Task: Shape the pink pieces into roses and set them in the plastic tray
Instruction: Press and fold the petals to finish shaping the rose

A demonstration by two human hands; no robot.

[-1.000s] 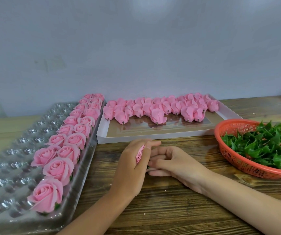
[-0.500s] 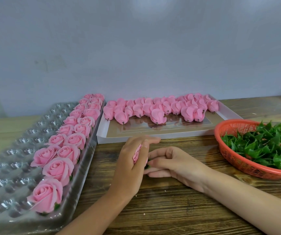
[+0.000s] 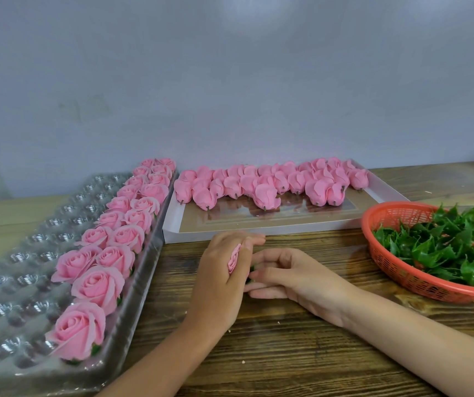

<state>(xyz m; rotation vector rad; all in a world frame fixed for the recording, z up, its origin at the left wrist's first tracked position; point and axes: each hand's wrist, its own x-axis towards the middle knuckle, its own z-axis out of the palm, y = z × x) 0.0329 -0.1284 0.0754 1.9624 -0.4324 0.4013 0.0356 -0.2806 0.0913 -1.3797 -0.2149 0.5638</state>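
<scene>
My left hand (image 3: 221, 270) is curled round a pink rose piece (image 3: 234, 257), whose petal edges show between thumb and fingers. My right hand (image 3: 290, 272) meets it from the right, fingertips at the piece's base, where a bit of green shows. Both hands rest on the wooden table. To the left lies the clear plastic tray (image 3: 15, 253) with several finished pink roses (image 3: 98, 285) in two rows along its right side. Behind the hands a white flat box (image 3: 287, 222) holds several unshaped pink buds (image 3: 264, 187).
A red plastic basket (image 3: 396, 270) full of green leaf pieces (image 3: 444, 245) sits at the right. A grey wall stands close behind the table. Small crumbs dot the wooden table top (image 3: 287, 353) near my forearms.
Both hands have stayed in place; the left hand's fingers have shifted slightly around the pink piece, and the right fingertips sit closer to its base.
</scene>
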